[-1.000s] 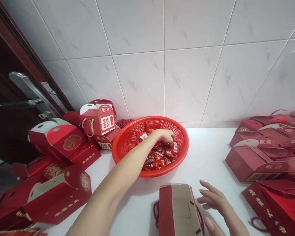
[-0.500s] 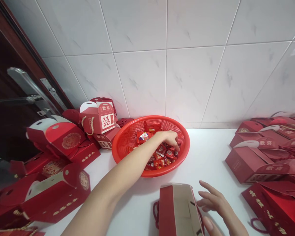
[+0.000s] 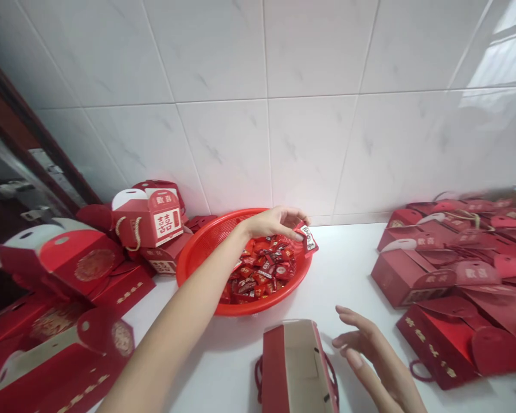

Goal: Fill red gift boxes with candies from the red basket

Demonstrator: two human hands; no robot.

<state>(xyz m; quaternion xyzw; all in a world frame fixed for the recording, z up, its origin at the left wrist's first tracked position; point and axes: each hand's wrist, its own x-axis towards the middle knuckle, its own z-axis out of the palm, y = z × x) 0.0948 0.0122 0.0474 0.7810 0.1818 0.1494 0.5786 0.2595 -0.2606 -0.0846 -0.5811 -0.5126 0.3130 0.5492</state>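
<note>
My left hand (image 3: 279, 222) pinches a red-wrapped candy (image 3: 308, 240) with a white label, held over the right rim of a red plastic basket (image 3: 198, 241). Several wrapped candies (image 3: 262, 267) lie heaped inside that basket. Below it stands an open red gift box (image 3: 275, 367) with a pale interior and dark red cord handles; its near end is cut off by the frame. Just right of this box hovers my right hand (image 3: 372, 355), its fingers apart and holding nothing.
Red gift boxes (image 3: 155, 221) are stacked on the left beside a dark door (image 3: 4, 223). More closed red boxes (image 3: 417, 275) crowd the right side. A white tiled wall (image 3: 309, 155) rises behind the white tabletop (image 3: 344, 269).
My left hand has lifted out of the candy heap and now holds a candy at the basket's right rim. My right hand stays open beside the box. The view has shifted right.
</note>
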